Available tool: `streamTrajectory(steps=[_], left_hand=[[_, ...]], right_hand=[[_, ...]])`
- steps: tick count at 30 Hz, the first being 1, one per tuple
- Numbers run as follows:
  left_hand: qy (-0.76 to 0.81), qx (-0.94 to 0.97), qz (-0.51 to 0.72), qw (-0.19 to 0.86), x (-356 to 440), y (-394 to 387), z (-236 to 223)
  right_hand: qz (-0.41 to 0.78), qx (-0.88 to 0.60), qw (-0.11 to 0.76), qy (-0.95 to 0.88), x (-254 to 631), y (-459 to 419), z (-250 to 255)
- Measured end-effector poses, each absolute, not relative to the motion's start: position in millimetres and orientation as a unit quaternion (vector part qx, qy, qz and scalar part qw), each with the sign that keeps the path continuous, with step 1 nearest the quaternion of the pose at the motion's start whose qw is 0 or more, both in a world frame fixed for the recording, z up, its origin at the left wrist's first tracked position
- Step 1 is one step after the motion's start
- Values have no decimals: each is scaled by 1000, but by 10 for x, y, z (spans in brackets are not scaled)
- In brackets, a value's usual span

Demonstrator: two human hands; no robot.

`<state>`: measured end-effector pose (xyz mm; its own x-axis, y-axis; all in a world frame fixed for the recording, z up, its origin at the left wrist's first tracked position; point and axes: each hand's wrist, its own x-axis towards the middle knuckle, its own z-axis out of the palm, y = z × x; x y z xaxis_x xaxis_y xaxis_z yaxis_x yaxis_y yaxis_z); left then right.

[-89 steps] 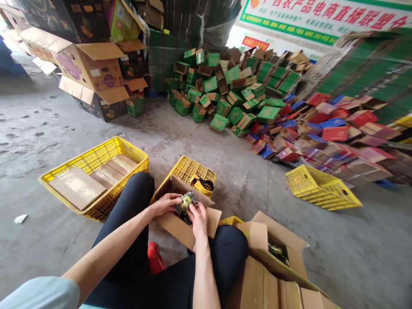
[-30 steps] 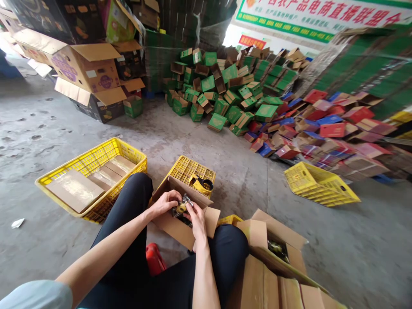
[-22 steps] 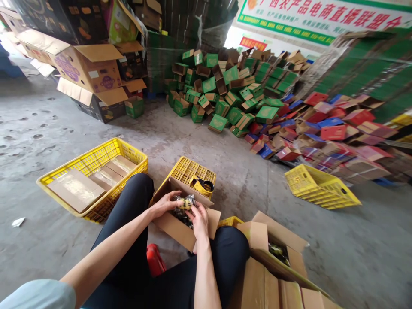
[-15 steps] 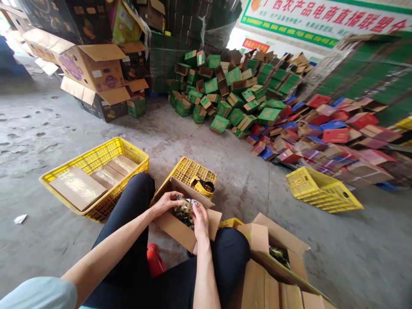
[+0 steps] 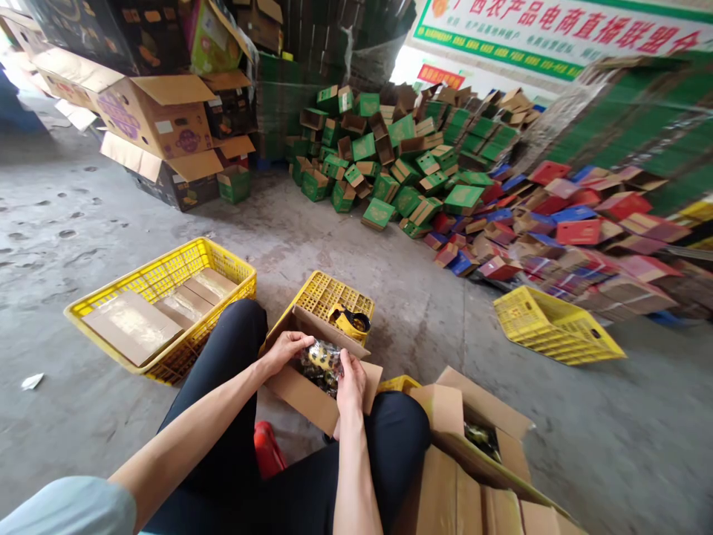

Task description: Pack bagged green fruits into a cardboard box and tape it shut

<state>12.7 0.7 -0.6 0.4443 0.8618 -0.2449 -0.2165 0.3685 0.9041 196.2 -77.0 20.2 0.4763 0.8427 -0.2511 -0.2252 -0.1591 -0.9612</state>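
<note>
Between my two hands is a clear plastic packet with a yellow and dark pattern; what is inside it I cannot make out. My left hand pinches its left end and my right hand grips its right end. Right below lies an open cardboard box, holding more shiny dark packets. The box leans on an upturned yellow crate between my knees. On that crate, behind the box flap, rests a yellow and black tape dispenser.
At left stands a yellow basket with several taped boxes. By my right knee is another open carton with dark packets, beside closed cartons. A yellow crate lies at right. Heaped green boxes and red-blue boxes lie farther back.
The packet has been turned and stretched flatter between my hands, so more of its yellow and dark pattern shows. Both hands stay over the box, and the view has shifted slightly.
</note>
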Motion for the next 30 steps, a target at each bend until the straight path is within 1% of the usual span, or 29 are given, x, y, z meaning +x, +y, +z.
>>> streamTrajectory(steps=[4,10,12,15,18,21,24,27,30], left_hand=[[383,413,363,742,135,1,-23],[408,398,366,735,61,46,-33],[414,395,362,735,48,50,-34],[420,384,357,741,58,45,-36],[424,327,347,770,81,45,-32],[430,269,285,814,92,39,-19],[383,272,241,849,87,12,2],[339,317,268,844,72,-21,20],[334,345,309,821,61,-36,27]], right_hand=[[458,-608,596,-255,1958,-773,253],[539,-560,563,-280,1924,-829,320],[548,-561,554,-278,1914,-839,304],[515,-583,568,-269,1934,-838,265],[475,-597,585,-276,1979,-832,250],[385,-623,573,-367,1980,-837,276],[316,-624,521,-489,1896,-858,317],[319,-596,482,-557,1794,-881,335],[360,-571,487,-554,1769,-878,307]])
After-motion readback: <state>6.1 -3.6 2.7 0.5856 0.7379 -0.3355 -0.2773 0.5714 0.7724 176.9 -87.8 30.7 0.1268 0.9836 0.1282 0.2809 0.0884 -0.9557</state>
